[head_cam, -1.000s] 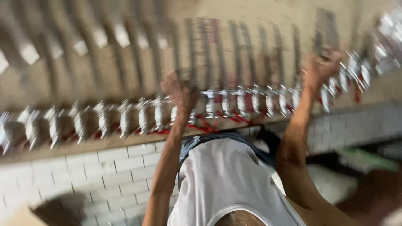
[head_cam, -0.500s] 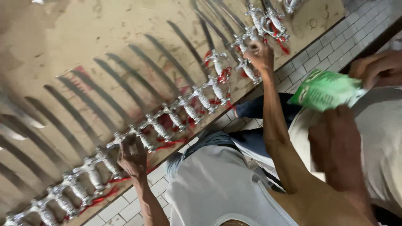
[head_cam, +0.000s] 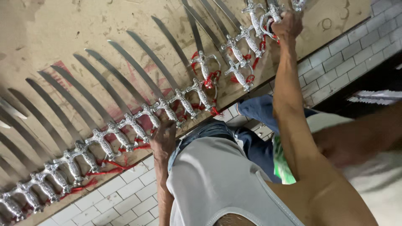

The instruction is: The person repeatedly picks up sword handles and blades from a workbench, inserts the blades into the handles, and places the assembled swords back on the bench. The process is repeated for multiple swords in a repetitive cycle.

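- Looking down from your head camera, you see a long row of swords [head_cam: 138,100] lying side by side on a tan wooden surface [head_cam: 54,37].
- Each sword has a thin, curved gray blade and a shiny silver handle. Red strings hang from the handles.
- The handles all point to the near edge of the surface, close to you. The blades point away from you.
- Your left hand [head_cam: 164,140] lies flat by the near edge of the surface, in the middle of the row. Its fingers are spread out and they touch a silver handle [head_cam: 169,109]. This grip is not closed around anything.
- Your right hand [head_cam: 287,24] reaches far up to the top right end of the row. Its grip is curled tight around a shiny handle with a round guard [head_cam: 269,19]. That sword lies on the surface with the others, at the far right of the row.
- Two more swords [head_cam: 240,54] lie just beside your right arm, a bit lower than the row's end.
- Below the surface there is a white tiled wall [head_cam: 117,201]. It runs along the whole near edge.
- You wear a light gray sleeveless top [head_cam: 213,184] and blue jeans [head_cam: 255,144].
- At the right side there is another person's blurry arm [head_cam: 360,138]. It is too blurry to tell what it does.
- A bit of green [head_cam: 281,165] shows by your right arm, but you cannot tell what it is.
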`<state>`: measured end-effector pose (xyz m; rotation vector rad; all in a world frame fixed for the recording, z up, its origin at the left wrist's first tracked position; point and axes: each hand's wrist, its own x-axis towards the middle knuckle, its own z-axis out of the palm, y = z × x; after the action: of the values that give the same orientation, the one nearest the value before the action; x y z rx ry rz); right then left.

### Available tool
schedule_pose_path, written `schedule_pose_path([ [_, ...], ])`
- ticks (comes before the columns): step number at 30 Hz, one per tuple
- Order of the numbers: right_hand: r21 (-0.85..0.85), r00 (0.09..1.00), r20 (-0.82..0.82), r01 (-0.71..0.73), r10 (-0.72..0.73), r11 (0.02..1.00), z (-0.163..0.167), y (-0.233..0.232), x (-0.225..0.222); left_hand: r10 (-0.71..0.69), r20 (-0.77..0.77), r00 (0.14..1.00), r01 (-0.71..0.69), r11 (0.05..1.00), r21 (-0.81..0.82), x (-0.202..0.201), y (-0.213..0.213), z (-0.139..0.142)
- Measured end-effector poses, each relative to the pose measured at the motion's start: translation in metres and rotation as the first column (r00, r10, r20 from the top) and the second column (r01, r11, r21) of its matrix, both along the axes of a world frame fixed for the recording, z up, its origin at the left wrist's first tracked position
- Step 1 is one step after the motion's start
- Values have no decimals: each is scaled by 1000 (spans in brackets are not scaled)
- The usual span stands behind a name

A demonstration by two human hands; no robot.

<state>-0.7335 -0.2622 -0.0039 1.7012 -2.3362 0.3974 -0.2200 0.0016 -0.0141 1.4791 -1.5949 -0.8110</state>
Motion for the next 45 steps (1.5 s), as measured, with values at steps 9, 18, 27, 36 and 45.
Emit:
schedule_pose_path([
  [9, 111, 767, 636, -196, 82, 974, 50, 42, 72, 149, -268, 952, -103, 979, 178, 35, -23, 68],
  [18, -375, 119, 867, -484, 483, 791, 66, 156, 408, 174, -8, 985, -171, 956, -238, 47, -61, 90],
  [27, -284, -214, 956, -847, 201, 450, 131, 160, 475, 179, -869, 462, -116, 983, 141, 144, -8, 71],
  [36, -221, -583, 583, -783, -565, 581, 99, 81, 561, 209, -889, 407, -12, 975, 223, 118, 34, 85],
  [45, -284, -661, 616, -693, -428, 663, 65, 83, 571, 228, -949, 217, -94, 973, 212, 111, 36, 65],
])
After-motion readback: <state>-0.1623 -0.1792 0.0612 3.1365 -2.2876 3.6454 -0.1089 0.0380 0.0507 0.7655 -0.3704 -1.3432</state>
